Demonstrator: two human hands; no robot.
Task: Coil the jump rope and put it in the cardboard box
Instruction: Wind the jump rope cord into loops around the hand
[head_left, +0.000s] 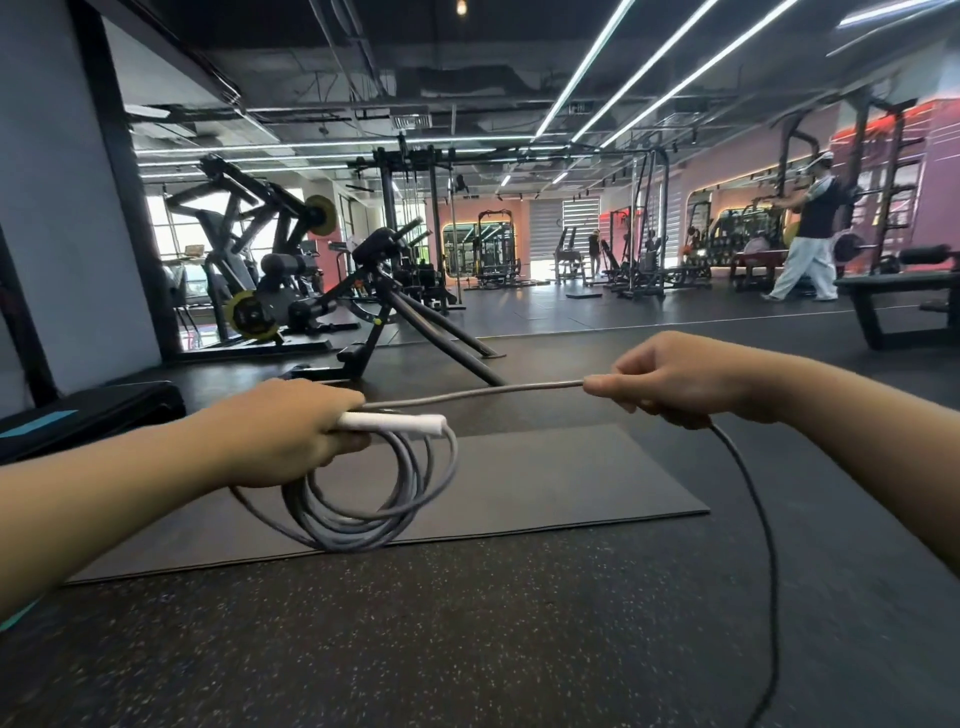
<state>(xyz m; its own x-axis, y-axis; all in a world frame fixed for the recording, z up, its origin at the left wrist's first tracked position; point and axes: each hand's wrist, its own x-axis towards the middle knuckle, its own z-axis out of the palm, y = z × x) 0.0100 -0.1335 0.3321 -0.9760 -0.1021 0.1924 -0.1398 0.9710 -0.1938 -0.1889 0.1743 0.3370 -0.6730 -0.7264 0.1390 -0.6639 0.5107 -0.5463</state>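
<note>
Speckled rubber floor (467, 649) fills the foreground, with a dark mat (545, 478) laid on it. Above the mat, the left hand (280, 431) grips the jump rope's white handle (392, 421) and several hanging grey loops (363, 499). The right hand (670, 382) pinches the jump rope (467, 396), stretched between both hands; its tail trails to the floor. Gym machines (291, 270) stand beyond.

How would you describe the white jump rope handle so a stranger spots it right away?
Look over the dark floor mat to the left hand. The white handle pokes out of its grip, above hanging gray rope coils. It is the only white, rigid piece there.
</note>
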